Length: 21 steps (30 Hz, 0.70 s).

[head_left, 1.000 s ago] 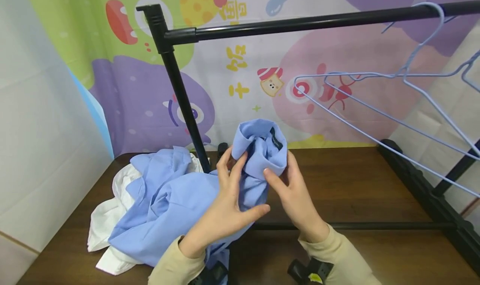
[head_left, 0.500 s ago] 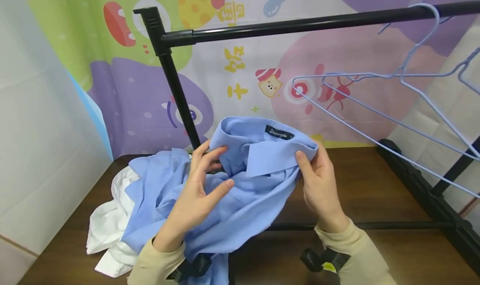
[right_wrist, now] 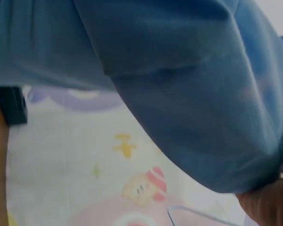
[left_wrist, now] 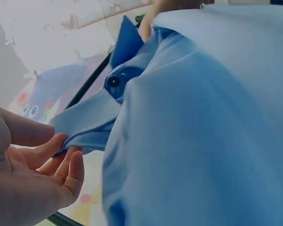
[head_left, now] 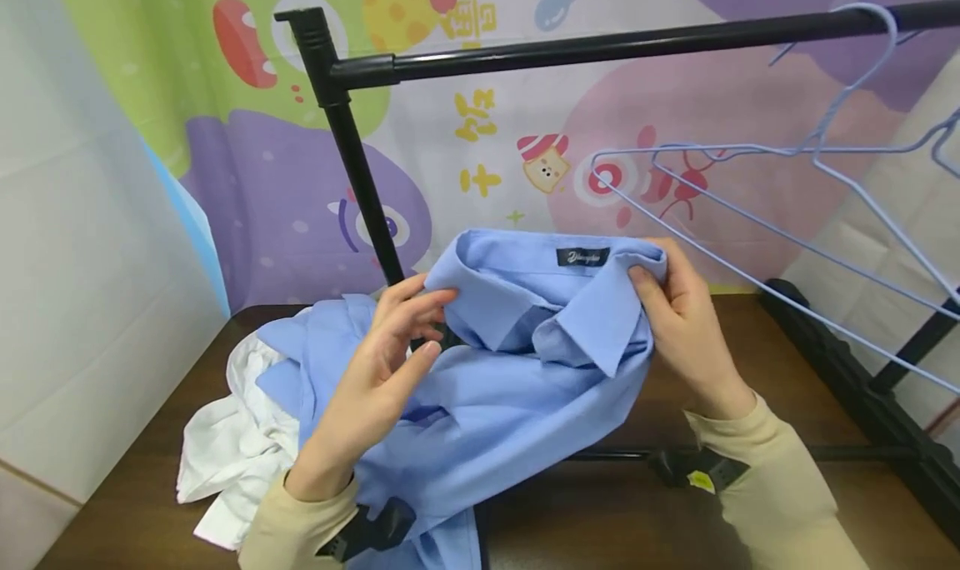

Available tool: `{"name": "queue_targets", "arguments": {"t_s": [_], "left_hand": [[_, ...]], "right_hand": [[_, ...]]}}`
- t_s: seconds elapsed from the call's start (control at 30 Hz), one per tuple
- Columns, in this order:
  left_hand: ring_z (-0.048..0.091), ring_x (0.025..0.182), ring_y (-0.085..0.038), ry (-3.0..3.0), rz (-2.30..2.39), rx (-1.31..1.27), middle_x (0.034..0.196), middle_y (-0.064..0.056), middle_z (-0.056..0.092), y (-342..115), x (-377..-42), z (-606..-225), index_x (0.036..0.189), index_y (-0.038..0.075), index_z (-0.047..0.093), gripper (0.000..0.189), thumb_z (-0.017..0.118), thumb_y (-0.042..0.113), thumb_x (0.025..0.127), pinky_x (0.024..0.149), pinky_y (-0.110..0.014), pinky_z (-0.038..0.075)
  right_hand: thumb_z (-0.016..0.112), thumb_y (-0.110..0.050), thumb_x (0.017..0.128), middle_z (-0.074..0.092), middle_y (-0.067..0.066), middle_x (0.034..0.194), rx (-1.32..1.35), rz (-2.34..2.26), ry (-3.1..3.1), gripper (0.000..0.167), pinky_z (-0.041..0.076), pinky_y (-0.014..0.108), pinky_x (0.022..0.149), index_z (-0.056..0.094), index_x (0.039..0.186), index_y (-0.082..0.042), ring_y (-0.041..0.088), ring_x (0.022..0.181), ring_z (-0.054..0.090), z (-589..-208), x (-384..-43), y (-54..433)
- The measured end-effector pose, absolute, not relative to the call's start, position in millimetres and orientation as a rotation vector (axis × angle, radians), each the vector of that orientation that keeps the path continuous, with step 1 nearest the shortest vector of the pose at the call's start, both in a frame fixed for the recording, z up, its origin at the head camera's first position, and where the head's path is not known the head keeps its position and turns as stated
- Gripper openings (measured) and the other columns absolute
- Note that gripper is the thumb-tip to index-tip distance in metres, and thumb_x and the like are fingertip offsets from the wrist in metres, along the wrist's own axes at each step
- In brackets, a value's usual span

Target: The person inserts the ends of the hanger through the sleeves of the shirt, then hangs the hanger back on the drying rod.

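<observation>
Aloft, blue shirt [head_left: 517,416] held by collar [head_left: 491,307] over table [head_left: 787,370]: right hand [head_left: 686,320] pinches one end, left hand [head_left: 375,378] curls fingers round other. Light, limp cloth, likely; firmer collar looks best hold.

Dark brown wood-look table [head_left: 795,387]. Left side: crumpled white cloth [head_left: 232,445], partly under folds of a blue shirt [head_left: 480,420]. Right side: black rack rail [head_left: 840,370], running near to far. Low black crossbar [head_left: 795,452] extends left from rail; contact with the wood can't be told
</observation>
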<state>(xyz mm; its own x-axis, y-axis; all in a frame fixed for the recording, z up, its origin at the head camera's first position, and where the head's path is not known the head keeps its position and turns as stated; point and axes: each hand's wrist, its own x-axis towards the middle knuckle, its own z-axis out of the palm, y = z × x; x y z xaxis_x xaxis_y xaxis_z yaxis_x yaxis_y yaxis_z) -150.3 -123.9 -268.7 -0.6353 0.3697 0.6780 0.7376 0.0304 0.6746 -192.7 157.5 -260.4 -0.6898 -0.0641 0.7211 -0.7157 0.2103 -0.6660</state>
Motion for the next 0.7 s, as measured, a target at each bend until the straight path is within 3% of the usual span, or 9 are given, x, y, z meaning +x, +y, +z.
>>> {"name": "queue_targets", "arguments": {"t_s": [0.27,0.43,0.57,0.7], "left_hand": [[0.042,0.108,-0.019,-2.029,-1.611,-1.173,0.139,-0.008,0.028,-122.9,-139.6,-260.9,0.125,-0.008,0.044,0.035,0.047,-0.006,0.090,0.088,-0.024,0.039],[0.044,0.110,-0.021,-2.052,-1.595,-1.173,0.141,-0.008,0.025,-116.2,-137.8,-260.3,0.120,-0.004,0.047,0.032,0.052,-0.004,0.088,0.090,-0.027,0.038],[0.047,0.106,-0.018,-2.091,-1.781,-1.009,0.132,-0.006,0.036,-110.5,-143.9,-268.3,0.104,0.000,0.043,0.022,0.056,-0.003,0.086,0.088,-0.026,0.040],[0.051,0.093,-0.016,-2.130,-2.030,-0.746,0.117,-0.006,0.049,-104.8,-153.2,-277.4,0.106,0.006,0.031,0.037,0.061,0.001,0.085,0.078,-0.024,0.042]], "right_hand": [[0.047,0.002,0.091,0.052,-0.001,0.096,0.978,1.105,-2.327,0.023,0.041,0.017,0.068,0.053,0.112,-0.005,0.007,0.081,0.048,-239.9,-192.2,181.0],[0.047,0.000,0.092,0.051,-0.003,0.100,0.935,1.100,-2.361,0.025,0.041,0.017,0.068,0.052,0.115,-0.007,0.009,0.083,0.048,-227.1,-180.0,187.1],[0.046,0.005,0.090,0.052,-0.003,0.101,0.894,1.270,-2.193,0.026,0.041,0.016,0.072,0.051,0.115,0.000,0.011,0.086,0.048,-233.6,-171.7,180.6],[0.045,0.007,0.090,0.053,0.002,0.101,0.941,1.494,-1.932,0.026,0.043,0.016,0.069,0.049,0.115,0.006,0.012,0.081,0.050,-249.3,-170.8,168.9]]}}
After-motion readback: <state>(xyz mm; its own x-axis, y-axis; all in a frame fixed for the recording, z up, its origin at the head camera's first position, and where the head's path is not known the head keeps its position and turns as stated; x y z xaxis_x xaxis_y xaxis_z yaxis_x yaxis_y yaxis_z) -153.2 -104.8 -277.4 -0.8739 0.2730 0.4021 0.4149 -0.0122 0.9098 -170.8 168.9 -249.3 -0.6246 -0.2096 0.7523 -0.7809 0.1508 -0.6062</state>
